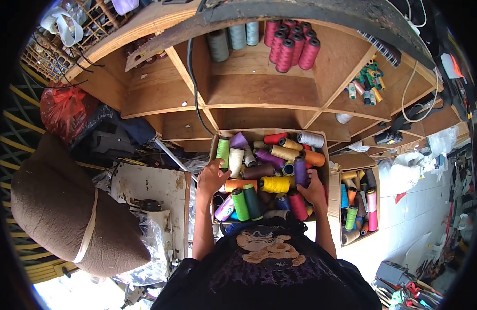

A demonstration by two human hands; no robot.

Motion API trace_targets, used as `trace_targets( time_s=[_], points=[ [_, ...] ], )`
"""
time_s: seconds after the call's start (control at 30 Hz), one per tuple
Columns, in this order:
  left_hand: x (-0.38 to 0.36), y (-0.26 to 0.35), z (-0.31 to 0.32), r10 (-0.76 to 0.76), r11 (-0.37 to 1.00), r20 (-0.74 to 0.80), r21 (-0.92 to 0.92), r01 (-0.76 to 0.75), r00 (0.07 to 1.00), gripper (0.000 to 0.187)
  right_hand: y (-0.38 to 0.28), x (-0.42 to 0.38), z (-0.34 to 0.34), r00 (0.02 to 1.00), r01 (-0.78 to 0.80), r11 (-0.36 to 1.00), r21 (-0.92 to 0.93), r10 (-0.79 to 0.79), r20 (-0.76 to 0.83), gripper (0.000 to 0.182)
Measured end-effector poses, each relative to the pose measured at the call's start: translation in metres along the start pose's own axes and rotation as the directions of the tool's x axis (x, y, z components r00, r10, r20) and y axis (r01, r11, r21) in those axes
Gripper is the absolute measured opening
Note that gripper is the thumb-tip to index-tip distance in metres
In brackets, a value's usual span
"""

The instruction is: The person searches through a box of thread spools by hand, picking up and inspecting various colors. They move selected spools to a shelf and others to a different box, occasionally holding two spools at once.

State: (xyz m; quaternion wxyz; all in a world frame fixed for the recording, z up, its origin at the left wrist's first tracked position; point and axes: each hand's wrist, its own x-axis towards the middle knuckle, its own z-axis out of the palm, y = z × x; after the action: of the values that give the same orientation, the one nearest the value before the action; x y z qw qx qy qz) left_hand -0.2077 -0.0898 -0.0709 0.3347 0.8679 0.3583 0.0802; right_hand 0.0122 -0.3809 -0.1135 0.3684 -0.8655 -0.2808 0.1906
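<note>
Right hand [313, 191] curled against purple spool [300, 171]; can't tell if I'm pinching it. Best grip: both sides, light on thread. My left hand [212, 178], fingers spread, near cream cone [236, 162]. Both lie in large box [215, 147], jumbled colours. Smaller box [355, 161] beside it: more spools [351, 218].

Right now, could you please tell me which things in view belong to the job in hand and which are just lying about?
Seemingly in the job:
- larger cardboard box
- its thread spools
- purple spool at the right hand

Apparently lying about:
- smaller box
- crimson spools on the shelf
- red plastic bag
</note>
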Motion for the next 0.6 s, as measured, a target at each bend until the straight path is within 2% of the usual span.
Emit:
trace_targets(
  time_s=[0.17, 0.27, 0.37, 0.47, 0.6],
  points=[
    [0.001, 0.005, 0.003, -0.025, 0.999, 0.068, -0.034, 0.028, 0.997, 0.038, 0.009, -0.006, 0.008, 0.998, -0.052, 0.998, 0.023, 0.051, 0.021, 0.066],
    [0.004, 0.005, 0.012, 0.053, 0.998, 0.037, -0.025, -0.052, 0.998, 0.038, 0.002, -0.003, 0.001, 0.991, -0.116, 0.992, 0.042, 0.113, 0.072, 0.069],
    [0.011, 0.013, 0.016, 0.159, 0.987, 0.003, -0.012, -0.159, 0.987, 0.038, 0.015, 0.004, 0.006, 0.995, -0.043, 0.994, -0.097, 0.051, 0.087, 0.064],
    [0.02, 0.016, 0.021, 0.176, 0.984, 0.066, -0.04, -0.173, 0.982, 0.039, 0.0, 0.005, 0.0, 0.996, 0.013, 0.988, -0.151, 0.0, 0.088, 0.062],
    [0.023, 0.024, 0.023, 0.191, 0.981, 0.05, -0.048, -0.188, 0.98, 0.04, -0.005, 0.001, -0.001, 0.997, 0.012, 0.997, -0.073, -0.007, 0.076, 0.063]
  ],
)
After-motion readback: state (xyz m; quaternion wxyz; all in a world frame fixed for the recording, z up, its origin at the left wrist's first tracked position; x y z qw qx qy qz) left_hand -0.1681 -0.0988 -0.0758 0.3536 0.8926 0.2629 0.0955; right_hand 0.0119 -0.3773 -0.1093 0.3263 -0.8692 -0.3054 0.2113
